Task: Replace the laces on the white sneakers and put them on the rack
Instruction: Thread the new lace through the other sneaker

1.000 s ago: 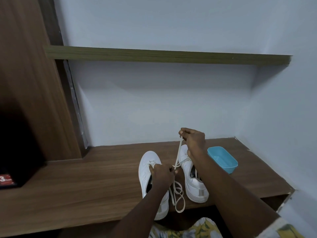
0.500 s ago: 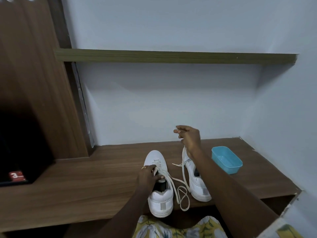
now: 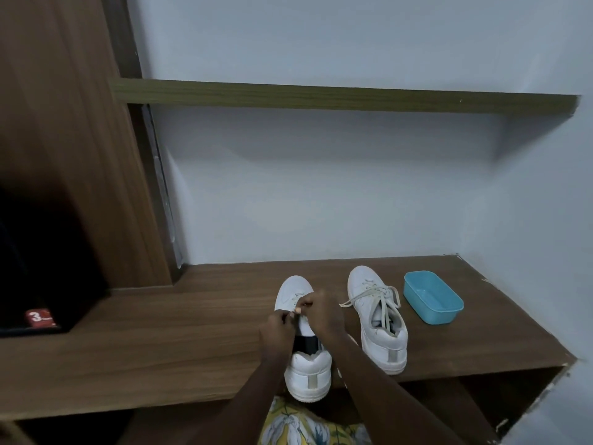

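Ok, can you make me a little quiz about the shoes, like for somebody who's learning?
1. True or false: the blue tub stands between the left sneaker and the right sneaker.
2. What are the left hand and the right hand working on? A) the left sneaker B) the right sneaker C) the blue tub
3. Fill in: the right sneaker's lace is ___ (tied or untied).

Key:
1. False. The tub stands to the right of both sneakers.
2. A. Both hands pinch the left sneaker's lace.
3. Untied. Its ends lie loose.
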Demonstrator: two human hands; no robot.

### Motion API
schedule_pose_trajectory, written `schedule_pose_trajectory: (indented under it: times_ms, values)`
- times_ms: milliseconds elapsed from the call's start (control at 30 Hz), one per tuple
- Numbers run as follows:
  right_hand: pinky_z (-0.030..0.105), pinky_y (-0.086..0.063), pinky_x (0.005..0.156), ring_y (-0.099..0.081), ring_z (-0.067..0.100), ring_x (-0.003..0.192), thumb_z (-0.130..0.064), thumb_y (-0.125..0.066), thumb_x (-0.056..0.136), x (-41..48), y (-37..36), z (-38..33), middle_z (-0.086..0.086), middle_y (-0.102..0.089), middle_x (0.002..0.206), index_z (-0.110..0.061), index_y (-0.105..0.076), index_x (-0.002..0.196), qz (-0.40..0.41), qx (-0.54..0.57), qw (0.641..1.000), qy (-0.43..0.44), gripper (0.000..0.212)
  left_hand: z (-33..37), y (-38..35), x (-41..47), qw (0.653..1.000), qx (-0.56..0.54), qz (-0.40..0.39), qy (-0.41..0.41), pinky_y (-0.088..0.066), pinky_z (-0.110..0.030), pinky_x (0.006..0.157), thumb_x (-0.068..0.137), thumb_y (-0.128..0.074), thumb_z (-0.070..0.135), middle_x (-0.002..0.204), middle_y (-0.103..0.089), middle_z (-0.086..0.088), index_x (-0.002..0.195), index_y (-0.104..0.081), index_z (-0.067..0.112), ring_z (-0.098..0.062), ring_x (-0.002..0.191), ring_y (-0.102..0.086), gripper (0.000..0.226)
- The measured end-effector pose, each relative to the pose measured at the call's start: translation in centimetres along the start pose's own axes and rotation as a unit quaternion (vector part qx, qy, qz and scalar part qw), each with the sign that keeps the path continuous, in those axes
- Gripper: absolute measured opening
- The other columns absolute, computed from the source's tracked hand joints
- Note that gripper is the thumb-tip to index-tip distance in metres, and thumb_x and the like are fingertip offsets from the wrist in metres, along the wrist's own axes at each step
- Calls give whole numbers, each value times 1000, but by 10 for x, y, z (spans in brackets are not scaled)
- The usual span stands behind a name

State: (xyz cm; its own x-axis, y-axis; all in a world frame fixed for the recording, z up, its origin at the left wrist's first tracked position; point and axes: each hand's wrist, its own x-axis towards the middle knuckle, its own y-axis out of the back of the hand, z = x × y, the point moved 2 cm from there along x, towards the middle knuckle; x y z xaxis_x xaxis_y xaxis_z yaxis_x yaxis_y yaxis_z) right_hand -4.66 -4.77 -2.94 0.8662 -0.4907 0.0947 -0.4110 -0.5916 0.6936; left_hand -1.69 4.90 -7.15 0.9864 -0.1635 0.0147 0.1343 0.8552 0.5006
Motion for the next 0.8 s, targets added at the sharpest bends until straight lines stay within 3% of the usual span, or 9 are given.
schedule_pose_trajectory:
  times_ms: [100,267,367,433,500,667,800]
  values:
    - [20,-40,67,-64,21,89,-4,-51,88,-2,-6,2,8,-73,96,-9,-76,95,1,-58,998,0,26,-3,-1,1,997,-63,-7,42,-48,-33,66,95,-52,20,80,-68,-8,92,-70,5,-22,78,-64,23]
    - [29,-48,81,-64,24,92,-2,-46,87,0,-11,2,13,-71,100,-3,-73,98,-1,-110,994,14,29,-7,-2,3,990,-120,-1,73,-49,-31,69,94,-54,17,82,-69,-9,93,-71,3,-23,80,-64,21]
    - [28,-46,72,-62,22,88,-2,-46,86,-3,-14,0,10,-70,96,-6,-71,96,36,-107,993,22,27,-9,-1,2,988,-133,-9,76,-50,-36,73,94,-54,15,78,-69,-8,90,-71,5,-24,79,-64,20]
    - [26,-37,63,-57,21,81,-1,-46,85,-5,-16,-2,9,-68,93,-10,-66,94,53,-115,992,24,23,-8,-1,3,989,-130,-12,75,-47,-33,67,93,-54,14,73,-66,-6,86,-70,6,-22,75,-62,20]
    - [26,-30,61,-49,18,75,-1,-46,84,-6,-18,-5,10,-66,91,-11,-62,92,58,-126,990,25,20,-7,0,3,989,-126,-10,75,-43,-28,59,93,-54,14,68,-64,-3,84,-70,6,-19,69,-60,20]
    - [24,-20,50,-42,18,74,-4,-47,85,-10,-17,-9,11,-61,83,-9,-58,89,45,-159,985,56,13,-11,-2,3,986,-155,-7,65,-46,-30,62,92,-56,15,70,-69,-6,79,-71,9,-21,69,-64,21]
    - [21,-19,49,-43,16,73,-3,-47,87,-9,-19,-7,11,-67,89,-7,-63,91,55,-152,984,72,17,-18,-3,2,971,-223,9,87,-40,-34,59,94,-55,24,59,-60,-9,60,-63,8,-21,59,-52,38]
